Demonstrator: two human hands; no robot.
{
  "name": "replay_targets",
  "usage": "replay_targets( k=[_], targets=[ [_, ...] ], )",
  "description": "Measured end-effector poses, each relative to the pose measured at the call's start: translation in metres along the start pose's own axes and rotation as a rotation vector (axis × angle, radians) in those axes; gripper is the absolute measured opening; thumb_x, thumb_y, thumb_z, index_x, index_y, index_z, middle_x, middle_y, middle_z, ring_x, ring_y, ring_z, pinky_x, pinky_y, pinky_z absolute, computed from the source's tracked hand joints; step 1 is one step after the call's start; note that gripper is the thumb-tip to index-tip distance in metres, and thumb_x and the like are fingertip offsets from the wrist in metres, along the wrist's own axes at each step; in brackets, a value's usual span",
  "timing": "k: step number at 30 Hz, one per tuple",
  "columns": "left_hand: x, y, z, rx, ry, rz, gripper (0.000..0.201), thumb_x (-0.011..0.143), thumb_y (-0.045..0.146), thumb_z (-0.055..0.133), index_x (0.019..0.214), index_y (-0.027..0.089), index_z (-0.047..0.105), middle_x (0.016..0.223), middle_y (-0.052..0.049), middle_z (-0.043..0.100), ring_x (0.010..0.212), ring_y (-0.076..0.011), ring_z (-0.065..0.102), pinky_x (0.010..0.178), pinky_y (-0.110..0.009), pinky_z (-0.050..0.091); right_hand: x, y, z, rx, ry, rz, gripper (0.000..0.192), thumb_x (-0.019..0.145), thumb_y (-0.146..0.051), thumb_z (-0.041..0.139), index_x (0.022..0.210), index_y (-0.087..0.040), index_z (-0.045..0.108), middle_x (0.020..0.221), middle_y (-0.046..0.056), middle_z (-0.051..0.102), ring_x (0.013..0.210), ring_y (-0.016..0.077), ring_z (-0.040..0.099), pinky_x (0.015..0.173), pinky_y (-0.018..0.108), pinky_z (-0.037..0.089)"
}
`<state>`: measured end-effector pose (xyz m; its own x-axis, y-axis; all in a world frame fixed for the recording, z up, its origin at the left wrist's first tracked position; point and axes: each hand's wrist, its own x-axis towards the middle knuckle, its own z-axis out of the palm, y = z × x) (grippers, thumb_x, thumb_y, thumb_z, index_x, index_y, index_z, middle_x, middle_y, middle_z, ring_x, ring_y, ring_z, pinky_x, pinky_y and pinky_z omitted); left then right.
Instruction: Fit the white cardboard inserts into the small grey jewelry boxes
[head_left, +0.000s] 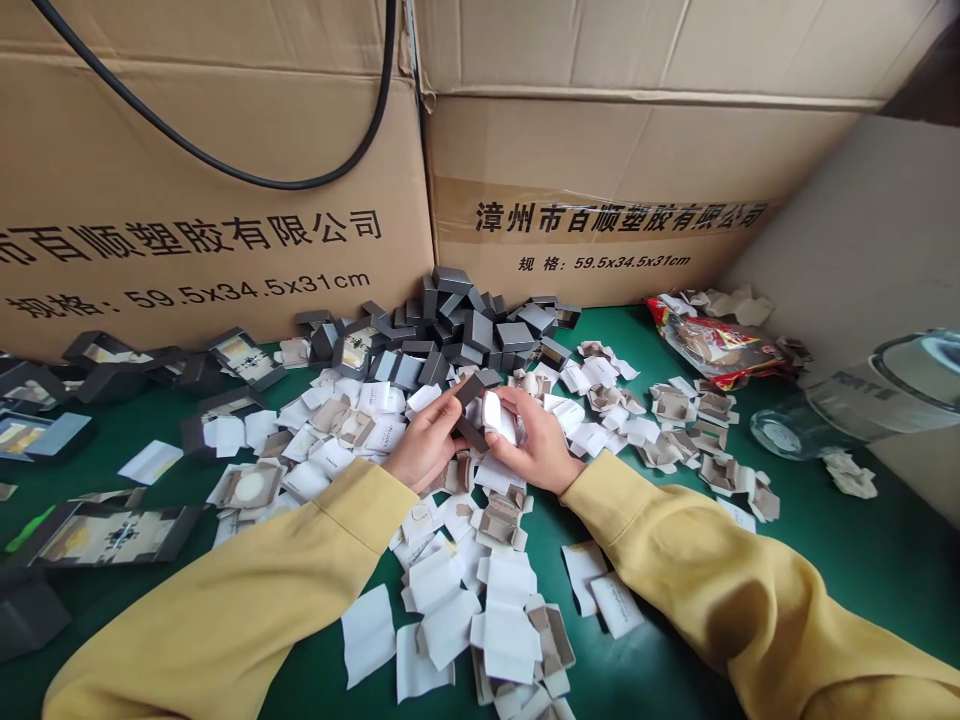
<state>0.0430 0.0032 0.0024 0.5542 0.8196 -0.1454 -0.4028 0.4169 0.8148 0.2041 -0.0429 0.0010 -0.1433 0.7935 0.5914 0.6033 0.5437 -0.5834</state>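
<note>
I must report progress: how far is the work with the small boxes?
Done: a heap of grey boxes by the cartons. In hand: left hand holds a dark box, right hand a white insert. Left: many paper inserts on the green table.

Two cardboard cartons [210, 200], one snack bag [716, 345], one glass jar [862, 395], two hands [424, 440]

Green table [862, 560] backed by cardboard cartons [225, 200], evenly lit.
</note>
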Motion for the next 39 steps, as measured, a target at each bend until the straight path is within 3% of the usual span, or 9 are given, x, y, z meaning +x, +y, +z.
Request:
replay_targets(
  k=[7, 15, 22, 27, 31, 36, 39],
  targets=[
    [0.0, -0.001, -0.001, 0.023, -0.007, 0.009, 0.038, 0.081, 0.036, 0.06, 0.117, 0.026, 0.056, 0.125, -0.006, 0.056, 0.11, -0.0212, 0.053, 0.084, -0.033, 0.05, -0.001, 0.001, 0.0, 0.021, 0.007, 0.006, 0.037, 0.084, -0.04, 0.05, 0.114, -0.019, 0.046, 0.104, 0.011, 0.061, 0.093, 0.0226, 0.06, 0.08, 0.037, 0.052],
    [-0.003, -0.002, 0.002, 0.098, 0.047, 0.127, 0.038, 0.082, 0.034, 0.058, 0.119, 0.027, 0.054, 0.121, -0.006, 0.055, 0.108, -0.0216, 0.051, 0.084, -0.035, 0.048, -0.002, 0.007, 0.005, 0.176, 0.182, 0.159, 0.042, 0.086, -0.04, 0.053, 0.123, -0.022, 0.045, 0.119, 0.011, 0.052, 0.104, 0.0226, 0.055, 0.087, 0.039, 0.051],
    [-0.003, -0.003, 0.002, 0.151, 0.087, 0.174, 0.04, 0.079, 0.035, 0.061, 0.117, 0.026, 0.053, 0.107, -0.005, 0.056, 0.103, -0.0202, 0.052, 0.083, -0.034, 0.049, -0.002, 0.012, 0.01, 0.278, 0.081, 0.198, 0.049, 0.084, -0.042, 0.058, 0.127, -0.023, 0.043, 0.117, 0.01, 0.057, 0.106, 0.0233, 0.057, 0.095, 0.042, 0.047],
    [-0.004, -0.003, 0.0, 0.198, 0.056, 0.177, 0.044, 0.077, 0.033, 0.064, 0.119, 0.026, 0.051, 0.114, -0.006, 0.055, 0.106, -0.0209, 0.053, 0.084, -0.032, 0.049, -0.001, 0.013, 0.014, 0.429, 0.106, 0.202, 0.048, 0.083, -0.041, 0.059, 0.125, -0.024, 0.042, 0.119, 0.009, 0.057, 0.11, 0.0213, 0.056, 0.097, 0.039, 0.046],
    [-0.002, -0.006, -0.004, 0.25, 0.02, 0.18, 0.052, 0.074, 0.028, 0.068, 0.123, 0.026, 0.05, 0.122, -0.008, 0.053, 0.114, -0.0236, 0.049, 0.086, -0.031, 0.048, 0.0, 0.015, 0.017, 0.524, 0.128, 0.252, 0.049, 0.083, -0.044, 0.058, 0.124, -0.025, 0.041, 0.114, 0.009, 0.059, 0.104, 0.02, 0.06, 0.09, 0.036, 0.051],
    [-0.002, -0.006, -0.003, 0.168, 0.055, 0.137, 0.05, 0.074, 0.028, 0.068, 0.122, 0.024, 0.052, 0.125, -0.009, 0.054, 0.116, -0.0255, 0.048, 0.087, -0.034, 0.048, 0.0, 0.012, 0.016, 0.509, 0.097, 0.241, 0.05, 0.082, -0.042, 0.06, 0.124, -0.024, 0.041, 0.112, 0.009, 0.059, 0.101, 0.0201, 0.06, 0.09, 0.038, 0.05],
    [-0.002, -0.003, 0.0, 0.077, 0.091, 0.122, 0.044, 0.075, 0.028, 0.066, 0.117, 0.023, 0.055, 0.122, -0.008, 0.057, 0.112, -0.0238, 0.052, 0.088, -0.036, 0.047, -0.001, 0.011, 0.012, 0.398, 0.162, 0.227, 0.048, 0.082, -0.039, 0.061, 0.124, -0.024, 0.043, 0.112, 0.008, 0.058, 0.101, 0.0206, 0.058, 0.091, 0.039, 0.049]
  ],
)
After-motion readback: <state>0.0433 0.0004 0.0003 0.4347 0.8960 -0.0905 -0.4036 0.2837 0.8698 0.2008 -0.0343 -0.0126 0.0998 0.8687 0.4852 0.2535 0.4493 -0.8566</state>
